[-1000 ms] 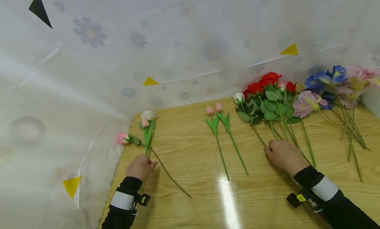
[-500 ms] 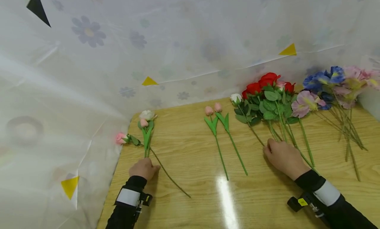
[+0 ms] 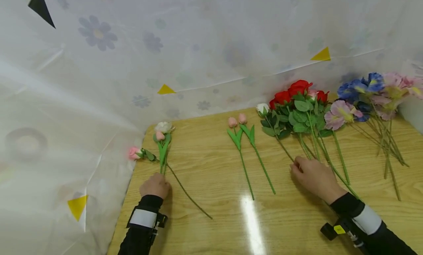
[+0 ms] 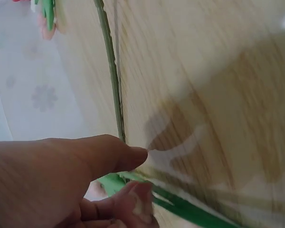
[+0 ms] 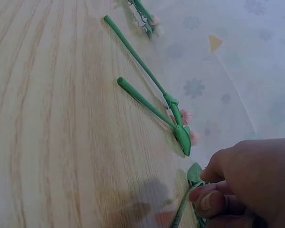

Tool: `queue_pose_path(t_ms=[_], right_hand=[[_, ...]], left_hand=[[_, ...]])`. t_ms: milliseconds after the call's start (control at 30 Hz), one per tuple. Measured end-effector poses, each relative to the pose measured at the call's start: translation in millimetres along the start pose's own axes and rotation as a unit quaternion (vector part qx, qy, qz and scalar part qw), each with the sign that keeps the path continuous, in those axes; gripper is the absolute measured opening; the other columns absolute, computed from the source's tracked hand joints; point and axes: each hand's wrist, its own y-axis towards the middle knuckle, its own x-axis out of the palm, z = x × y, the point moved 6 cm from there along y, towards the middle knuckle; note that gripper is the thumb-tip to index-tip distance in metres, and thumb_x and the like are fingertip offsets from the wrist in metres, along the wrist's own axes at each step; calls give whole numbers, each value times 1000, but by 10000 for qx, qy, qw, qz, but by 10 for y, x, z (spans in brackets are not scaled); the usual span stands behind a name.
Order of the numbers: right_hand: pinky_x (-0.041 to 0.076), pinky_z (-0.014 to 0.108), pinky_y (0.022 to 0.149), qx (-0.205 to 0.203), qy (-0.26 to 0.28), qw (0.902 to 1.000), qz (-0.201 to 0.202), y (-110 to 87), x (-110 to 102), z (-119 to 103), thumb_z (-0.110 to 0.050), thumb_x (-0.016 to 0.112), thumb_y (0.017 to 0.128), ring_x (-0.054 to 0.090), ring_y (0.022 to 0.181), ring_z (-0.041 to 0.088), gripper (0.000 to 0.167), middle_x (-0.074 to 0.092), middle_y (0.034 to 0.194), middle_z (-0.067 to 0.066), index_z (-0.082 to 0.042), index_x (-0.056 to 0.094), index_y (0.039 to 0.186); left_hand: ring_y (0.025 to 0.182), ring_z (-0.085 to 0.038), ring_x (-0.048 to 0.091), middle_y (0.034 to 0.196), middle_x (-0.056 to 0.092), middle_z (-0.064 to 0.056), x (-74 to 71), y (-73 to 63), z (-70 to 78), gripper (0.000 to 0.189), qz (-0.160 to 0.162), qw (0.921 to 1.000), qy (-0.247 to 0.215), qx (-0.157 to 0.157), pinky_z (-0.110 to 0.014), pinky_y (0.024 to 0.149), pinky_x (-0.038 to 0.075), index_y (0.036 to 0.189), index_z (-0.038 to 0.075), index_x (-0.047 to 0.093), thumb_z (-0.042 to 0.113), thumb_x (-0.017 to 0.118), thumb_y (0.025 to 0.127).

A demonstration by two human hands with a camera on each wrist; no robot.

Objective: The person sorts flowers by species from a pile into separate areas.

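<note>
My left hand (image 3: 155, 186) is at the left of the table, fingers curled round the green stems of a pink tulip (image 3: 163, 150) and a white flower (image 3: 166, 127). In the left wrist view these green stems (image 4: 185, 209) pass between thumb and forefinger. A pink rose (image 3: 134, 153) lies crosswise beneath them, its thin stem (image 3: 190, 196) slanting right. My right hand (image 3: 315, 176) pinches the stem of a white rose (image 3: 263, 108). That stem (image 5: 180, 209) shows by the fingertips in the right wrist view. The rose's lower stem is hidden by the hand.
Two pink tulips (image 3: 242, 152) lie mid-table between the hands. Red roses (image 3: 299, 88) with leafy stems lie beyond my right hand. Blue irises (image 3: 363, 86) and pink irises (image 3: 343, 113) are heaped at far right. A patterned white sheet (image 3: 205, 45) hangs behind the wooden table (image 3: 211, 174).
The white rose at right has shifted slightly left with my right hand on its stem. My left hand slid slightly down the stems and lifted its thumb outward, then drew it back in.
</note>
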Motion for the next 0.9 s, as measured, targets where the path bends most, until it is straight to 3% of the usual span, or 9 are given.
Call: queue_pose_path(t_ms=[67, 167, 267, 367, 600, 733, 833, 900], right_hand=[[24, 24, 44, -25, 16, 10000, 23, -7, 2, -5, -18, 56, 101, 34, 46, 8, 18, 43, 57, -4, -13, 59, 84], [24, 24, 44, -46, 15, 10000, 59, -11, 0, -14, -18, 57, 100, 34, 46, 8, 16, 42, 57, -4, -13, 60, 85], [24, 24, 45, -50, 3, 10000, 58, -11, 0, -23, -17, 58, 99, 34, 47, 8, 16, 42, 56, -4, -13, 60, 84], [24, 24, 46, -68, -2, 10000, 25, -10, 6, -31, -17, 58, 99, 34, 47, 8, 15, 41, 57, -5, -13, 60, 84], [23, 23, 46, -53, 181, 9997, -132, -14, -3, -68, -19, 56, 101, 33, 46, 7, 15, 42, 58, -5, -13, 62, 89], [26, 23, 47, -149, 505, 9984, -205, 17, -38, -151, -19, 56, 101, 33, 47, 6, 16, 44, 58, -6, -14, 62, 88], [27, 22, 49, -351, 904, 9951, -189, 58, -54, -276, -18, 57, 101, 31, 48, 2, 17, 40, 58, -8, -13, 62, 86], [27, 21, 50, -550, 1235, 9906, -185, 76, -49, -393, -17, 57, 101, 29, 49, 1, 16, 38, 58, -9, -13, 62, 86]], left_hand=[[54, -30, 59, 64, 61, -17, -2, 30, -62, 22, -10, 9997, -48, -243, -42, 47, 44, 80, -3, 59, 15, 62, 92], [55, -32, 62, 65, 64, -19, -15, 49, -124, 21, 81, 9988, 3, -476, -44, 46, 46, 77, -4, 61, 9, 58, 93], [55, -31, 63, 63, 65, -18, -7, 42, -148, 26, 0, 9993, 108, -364, -43, 45, 46, 69, 0, 65, 7, 57, 93], [54, -29, 62, 64, 65, -17, -14, 27, -163, 24, -49, 9999, 37, -133, -43, 46, 46, 71, 2, 67, 12, 62, 93], [46, -20, 50, 59, 61, -10, -156, -5, -182, 26, 401, 9972, -538, 328, -33, 44, 36, 75, 2, 70, 20, 68, 94], [49, -15, 48, 65, 63, -9, -345, -75, 20, 21, 619, 9901, -1079, 650, -29, 48, 35, 87, 2, 70, 20, 66, 96], [53, -13, 49, 73, 65, -8, -470, -148, 308, 19, 656, 9821, -1395, 1079, -29, 52, 37, 94, 3, 69, 21, 66, 97], [55, -12, 50, 77, 66, -7, -521, -193, 532, 18, 508, 9741, -1750, 1339, -29, 53, 39, 96, 5, 68, 22, 65, 97]])
